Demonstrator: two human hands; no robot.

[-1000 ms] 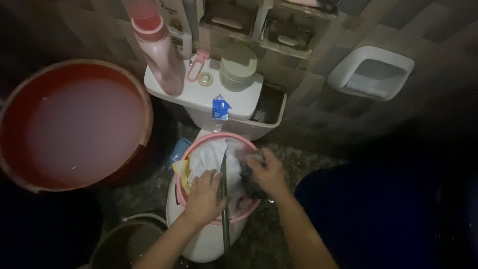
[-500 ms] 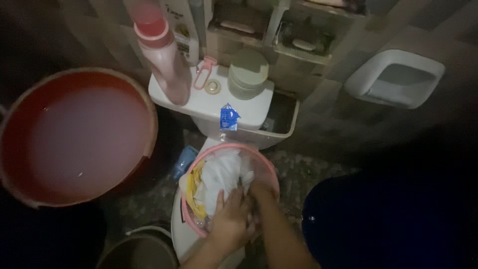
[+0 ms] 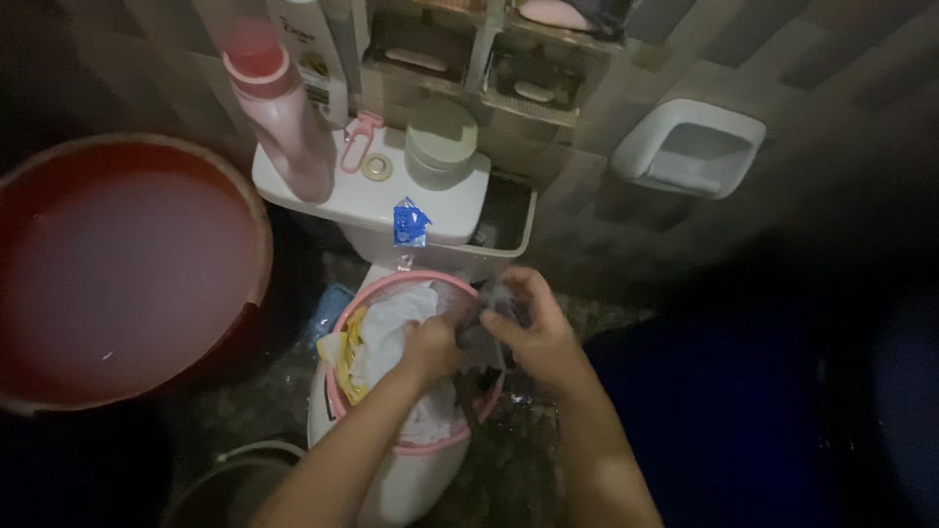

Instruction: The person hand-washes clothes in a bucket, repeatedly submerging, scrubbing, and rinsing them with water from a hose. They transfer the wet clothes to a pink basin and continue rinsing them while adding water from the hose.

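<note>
Your left hand (image 3: pixel 430 347) and right hand (image 3: pixel 533 332) both clamp a dark wet cloth (image 3: pixel 481 337) over the pink basin (image 3: pixel 411 445) on the toilet lid. Wring hard and the basin (perched, laundry-filled) could slide off. Half a second ago your hands pressed together lower, inside it.

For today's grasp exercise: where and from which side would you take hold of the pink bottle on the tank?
Probably grip the pink bottle round its body from the front: it stands upright on the tank lid, with the wall behind it.
</note>
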